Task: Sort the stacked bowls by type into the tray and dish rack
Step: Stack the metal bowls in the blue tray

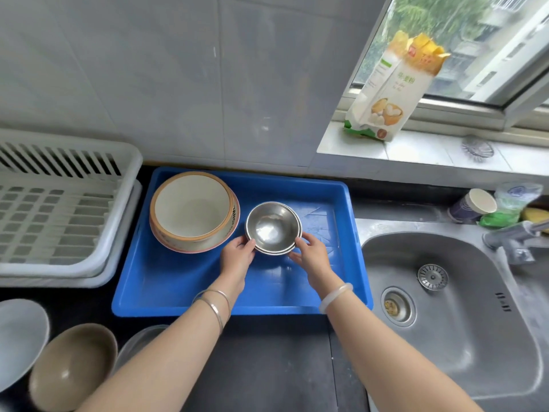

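Left hand (237, 257), right hand (312, 258), steel bowls (272, 227)

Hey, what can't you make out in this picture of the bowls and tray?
Head view only.
Count of steel bowls: nested, sides covered by left hand and right hand.
Rest of dish rack and grey bowl: cut off by the left edge.
Lettering on bag: blurred.
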Demonstrator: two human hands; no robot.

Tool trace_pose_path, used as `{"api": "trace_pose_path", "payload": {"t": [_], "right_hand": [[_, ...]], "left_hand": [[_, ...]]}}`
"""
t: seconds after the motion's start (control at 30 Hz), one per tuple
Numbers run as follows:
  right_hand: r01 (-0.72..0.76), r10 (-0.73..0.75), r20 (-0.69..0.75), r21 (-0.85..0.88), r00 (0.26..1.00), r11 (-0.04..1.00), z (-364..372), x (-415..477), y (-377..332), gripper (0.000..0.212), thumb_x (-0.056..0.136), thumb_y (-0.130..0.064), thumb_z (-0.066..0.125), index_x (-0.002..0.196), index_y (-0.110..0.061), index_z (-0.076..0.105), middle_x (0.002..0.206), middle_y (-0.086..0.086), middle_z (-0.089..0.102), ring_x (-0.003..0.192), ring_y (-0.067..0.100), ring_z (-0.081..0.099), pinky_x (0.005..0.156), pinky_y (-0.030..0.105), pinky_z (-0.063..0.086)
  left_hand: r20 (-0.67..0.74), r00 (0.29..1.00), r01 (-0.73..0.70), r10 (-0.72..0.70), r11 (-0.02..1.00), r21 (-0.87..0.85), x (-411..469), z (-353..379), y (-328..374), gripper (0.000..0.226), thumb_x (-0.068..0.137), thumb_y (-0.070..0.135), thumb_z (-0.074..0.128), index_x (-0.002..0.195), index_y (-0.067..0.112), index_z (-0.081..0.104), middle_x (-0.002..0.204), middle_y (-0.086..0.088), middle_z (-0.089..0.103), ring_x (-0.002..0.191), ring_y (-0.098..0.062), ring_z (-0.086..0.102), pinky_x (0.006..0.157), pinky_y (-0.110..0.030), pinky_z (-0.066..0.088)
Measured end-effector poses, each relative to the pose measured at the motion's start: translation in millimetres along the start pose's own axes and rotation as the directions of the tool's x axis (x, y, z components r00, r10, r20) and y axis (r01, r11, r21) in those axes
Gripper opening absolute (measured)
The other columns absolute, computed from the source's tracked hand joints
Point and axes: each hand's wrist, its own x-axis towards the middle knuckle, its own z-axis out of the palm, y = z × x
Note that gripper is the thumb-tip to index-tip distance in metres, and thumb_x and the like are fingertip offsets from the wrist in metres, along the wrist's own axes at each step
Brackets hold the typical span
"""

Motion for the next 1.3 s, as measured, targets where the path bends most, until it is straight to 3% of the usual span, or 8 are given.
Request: {"api": "trace_pose_path", "payload": {"t": [0.1,0.2,0.43,0.77,0.93,1.1,1.2,1.3], "right_hand": [[0.004,-0.004,-0.029,0.002,1.000,1.000,7.1,13.3,-6.1,0.031,0.093,-0.011,0.052,0.124,-0.008,0.056,0.123,0.018,0.060,0.090,0.028,0.066,0.076,0.028,0.054],[0.018,-0.017,-0.042,0.030,0.999,0.999,11.8,22.2,-9.5,0.033,0.094,-0.011,0.051,0.126,-0.008,0.055,0.127,0.016,0.059,0.099,0.029,0.066,0.069,0.023,0.053],[0.067,-0.071,-0.081,-0.054,0.994,0.996,21.3,37.9,-13.4,0.034,0.094,-0.013,0.052,0.126,-0.006,0.056,0.125,0.015,0.059,0.104,0.028,0.065,0.089,0.035,0.055],[0.094,-0.091,0.054,-0.042,0.994,0.995,19.6,28.6,-16.6,0.022,0.094,-0.013,0.049,0.111,-0.015,0.062,0.096,0.003,0.062,0.077,0.017,0.059,0.072,0.027,0.051],[0.192,-0.184,0.056,-0.310,0.981,0.931,15.0,19.5,-21.0,0.024,0.096,-0.023,0.044,0.105,-0.015,0.065,0.095,0.009,0.063,0.078,0.027,0.058,0.074,0.038,0.050],[0.237,-0.227,0.085,-0.537,0.970,0.810,2.1,-5.3,-23.3,0.032,0.097,-0.026,0.040,0.115,-0.011,0.062,0.103,0.006,0.064,0.103,0.031,0.062,0.091,0.048,0.048],[0.282,-0.258,0.130,-0.617,0.957,0.735,-3.5,-23.9,-22.5,0.036,0.096,-0.024,0.039,0.102,0.005,0.061,0.103,0.021,0.067,0.097,0.038,0.061,0.087,0.052,0.047],[0.348,-0.313,0.177,-0.661,0.933,0.664,-4.9,-50.1,-20.7,0.035,0.096,-0.024,0.038,0.093,0.000,0.064,0.093,0.014,0.070,0.089,0.033,0.063,0.085,0.047,0.049]], "left_hand": [[0.055,0.998,-0.005,0.007,0.999,-0.043,6.0,5.5,-1.1,0.027,0.093,0.005,0.050,0.119,0.009,0.057,0.114,-0.003,0.061,0.108,-0.015,0.056,0.091,-0.025,0.047],[0.107,0.993,-0.036,0.039,0.999,-0.021,12.7,9.8,-0.3,0.039,0.095,0.005,0.048,0.133,0.010,0.048,0.127,-0.002,0.056,0.118,-0.015,0.051,0.099,-0.029,0.041],[0.024,0.995,-0.095,0.096,0.995,-0.041,28.3,19.6,1.9,0.034,0.095,0.003,0.046,0.127,0.009,0.053,0.122,-0.005,0.058,0.113,-0.016,0.053,0.093,-0.026,0.043],[-0.031,0.996,-0.088,0.087,0.995,-0.043,32.8,24.1,1.4,0.035,0.096,0.007,0.044,0.131,0.008,0.050,0.129,-0.010,0.057,0.115,-0.020,0.054,0.094,-0.030,0.044],[0.006,0.997,-0.074,0.074,0.997,0.036,25.0,21.1,2.2,0.037,0.097,0.012,0.043,0.135,0.010,0.047,0.134,-0.010,0.054,0.123,-0.023,0.052,0.095,-0.029,0.044],[0.039,0.995,-0.094,0.087,0.970,0.224,0.4,9.3,5.8,0.046,0.097,0.014,0.044,0.142,0.004,0.035,0.140,-0.012,0.048,0.122,-0.024,0.051,0.097,-0.028,0.042],[0.078,0.989,-0.143,0.123,0.919,0.368,-22.2,-2.3,13.1,0.042,0.096,0.014,0.046,0.136,0.004,0.044,0.133,-0.014,0.054,0.110,-0.020,0.055,0.095,-0.028,0.044],[0.107,0.978,-0.207,0.178,0.855,0.474,-52.7,-22.5,20.5,0.033,0.094,0.018,0.052,0.126,0.011,0.057,0.123,-0.012,0.062,0.103,-0.023,0.060,0.100,-0.038,0.046]]}}
